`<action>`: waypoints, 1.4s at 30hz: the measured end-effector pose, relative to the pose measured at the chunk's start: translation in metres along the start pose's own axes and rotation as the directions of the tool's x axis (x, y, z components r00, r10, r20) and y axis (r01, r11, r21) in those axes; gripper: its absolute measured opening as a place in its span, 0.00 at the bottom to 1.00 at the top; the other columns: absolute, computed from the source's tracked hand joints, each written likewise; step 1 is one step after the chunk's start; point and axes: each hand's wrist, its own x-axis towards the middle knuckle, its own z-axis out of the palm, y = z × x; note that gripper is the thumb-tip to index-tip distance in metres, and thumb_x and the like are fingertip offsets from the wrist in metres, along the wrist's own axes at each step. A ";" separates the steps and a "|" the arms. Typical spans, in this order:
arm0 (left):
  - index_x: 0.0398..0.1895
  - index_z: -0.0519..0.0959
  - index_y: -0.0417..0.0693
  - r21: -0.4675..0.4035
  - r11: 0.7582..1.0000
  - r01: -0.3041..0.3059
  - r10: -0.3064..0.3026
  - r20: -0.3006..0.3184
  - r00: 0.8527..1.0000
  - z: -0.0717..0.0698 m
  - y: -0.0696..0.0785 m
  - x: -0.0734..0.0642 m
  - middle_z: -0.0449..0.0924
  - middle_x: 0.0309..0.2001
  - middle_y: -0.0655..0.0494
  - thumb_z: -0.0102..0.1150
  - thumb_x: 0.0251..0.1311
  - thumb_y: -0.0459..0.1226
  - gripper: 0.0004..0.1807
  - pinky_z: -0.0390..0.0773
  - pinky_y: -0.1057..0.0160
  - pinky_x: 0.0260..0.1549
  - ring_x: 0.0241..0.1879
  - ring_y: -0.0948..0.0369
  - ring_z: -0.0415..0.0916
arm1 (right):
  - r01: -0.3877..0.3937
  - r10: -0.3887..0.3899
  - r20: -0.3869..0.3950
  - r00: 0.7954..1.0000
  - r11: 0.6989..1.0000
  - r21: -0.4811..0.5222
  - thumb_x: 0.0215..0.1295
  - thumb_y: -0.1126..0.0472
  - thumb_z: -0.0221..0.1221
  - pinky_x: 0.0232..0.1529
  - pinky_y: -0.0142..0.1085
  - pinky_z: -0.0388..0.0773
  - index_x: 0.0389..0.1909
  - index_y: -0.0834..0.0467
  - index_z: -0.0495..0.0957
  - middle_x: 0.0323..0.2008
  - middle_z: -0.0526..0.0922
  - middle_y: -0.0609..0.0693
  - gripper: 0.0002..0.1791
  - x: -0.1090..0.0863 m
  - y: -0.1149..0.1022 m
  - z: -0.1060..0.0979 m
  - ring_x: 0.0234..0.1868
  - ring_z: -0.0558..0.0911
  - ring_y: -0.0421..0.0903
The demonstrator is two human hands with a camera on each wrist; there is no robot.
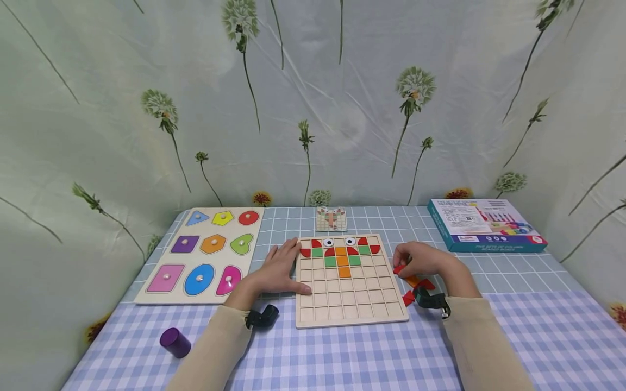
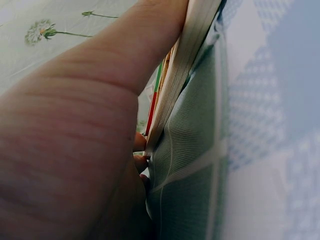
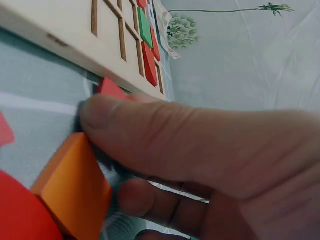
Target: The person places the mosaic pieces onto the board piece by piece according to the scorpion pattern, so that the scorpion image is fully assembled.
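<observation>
A wooden grid board [image 1: 352, 298] has red, green and orange tiles and two eye tiles set in its upper rows. My left hand [image 1: 279, 269] lies along the board's left edge, fingers spread and the thumb resting over the frame; the left wrist view shows the board's side [image 2: 175, 75] against that hand. By the board's right edge, my right hand [image 1: 420, 258] pinches a small red tile [image 3: 111, 88] between thumb and fingers. Under and beside this hand lie an orange tile [image 3: 75, 187] and a red curved tile [image 3: 22, 212]. Another red tile [image 1: 408, 298] lies near the board.
A shape puzzle board with knobs [image 1: 178, 258] lies to the left. Behind the grid board is a small pattern card [image 1: 331, 227]. A flat toy box [image 1: 489, 225] sits at the back right. A purple cylinder [image 1: 175, 342] lies near my left forearm.
</observation>
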 end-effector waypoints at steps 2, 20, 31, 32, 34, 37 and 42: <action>0.80 0.50 0.45 -0.001 1.000 -0.001 0.001 -0.001 1.000 0.000 0.000 0.000 0.43 0.82 0.49 0.73 0.42 0.63 0.66 0.35 0.41 0.79 0.81 0.50 0.38 | 0.002 -0.002 -0.013 1.000 1.000 0.005 0.53 0.67 0.70 0.34 0.34 0.75 0.34 0.57 0.78 0.30 0.77 0.51 0.11 0.001 0.000 0.000 0.34 0.74 0.46; 0.79 0.51 0.43 -0.011 1.000 -0.018 0.018 -0.005 1.000 -0.003 0.002 -0.003 0.44 0.81 0.48 0.73 0.43 0.63 0.65 0.34 0.42 0.79 0.81 0.50 0.40 | 0.090 -0.086 -0.158 0.984 0.996 0.017 0.66 0.64 0.62 0.45 0.36 0.79 0.42 0.53 0.83 0.40 0.84 0.49 0.06 0.009 -0.015 0.004 0.42 0.77 0.46; 0.79 0.51 0.43 -0.007 1.000 -0.018 0.018 -0.004 1.000 -0.001 0.000 -0.002 0.43 0.82 0.48 0.73 0.43 0.63 0.65 0.34 0.42 0.79 0.81 0.50 0.39 | 0.125 -0.112 -0.189 0.976 0.990 0.061 0.63 0.64 0.65 0.42 0.34 0.77 0.40 0.56 0.78 0.33 0.79 0.49 0.07 0.017 -0.030 0.015 0.38 0.76 0.46; 0.79 0.51 0.43 -0.008 1.000 -0.018 0.018 -0.004 1.000 -0.001 0.000 -0.001 0.43 0.82 0.48 0.73 0.43 0.63 0.65 0.34 0.41 0.79 0.81 0.50 0.39 | 0.130 -0.116 -0.188 0.975 0.990 0.063 0.63 0.64 0.65 0.42 0.34 0.77 0.40 0.56 0.78 0.34 0.79 0.49 0.07 0.018 -0.032 0.016 0.38 0.76 0.46; 0.80 0.50 0.44 -0.009 1.000 -0.015 0.015 -0.002 1.000 -0.001 0.000 -0.001 0.43 0.82 0.48 0.72 0.44 0.64 0.65 0.34 0.41 0.79 0.81 0.50 0.38 | 0.134 -0.120 -0.183 0.976 0.989 0.067 0.64 0.64 0.65 0.43 0.34 0.76 0.40 0.54 0.79 0.35 0.80 0.49 0.07 0.018 -0.034 0.018 0.39 0.76 0.46; 0.80 0.50 0.44 -0.008 1.000 -0.009 0.009 0.001 1.000 -0.001 0.000 0.000 0.42 0.82 0.48 0.72 0.44 0.64 0.66 0.34 0.41 0.79 0.81 0.50 0.38 | 0.158 -0.146 -0.162 0.976 0.985 0.068 0.64 0.65 0.64 0.45 0.34 0.77 0.40 0.53 0.80 0.38 0.82 0.49 0.06 0.019 -0.038 0.021 0.41 0.76 0.46; 0.80 0.49 0.45 -0.012 1.000 -0.002 0.002 0.008 1.000 -0.002 0.000 -0.001 0.41 0.82 0.49 0.72 0.44 0.64 0.65 0.33 0.42 0.79 0.82 0.51 0.37 | 0.210 -0.199 -0.122 0.972 0.974 0.081 0.63 0.69 0.63 0.45 0.36 0.77 0.41 0.54 0.82 0.40 0.83 0.49 0.08 0.021 -0.042 0.024 0.41 0.76 0.46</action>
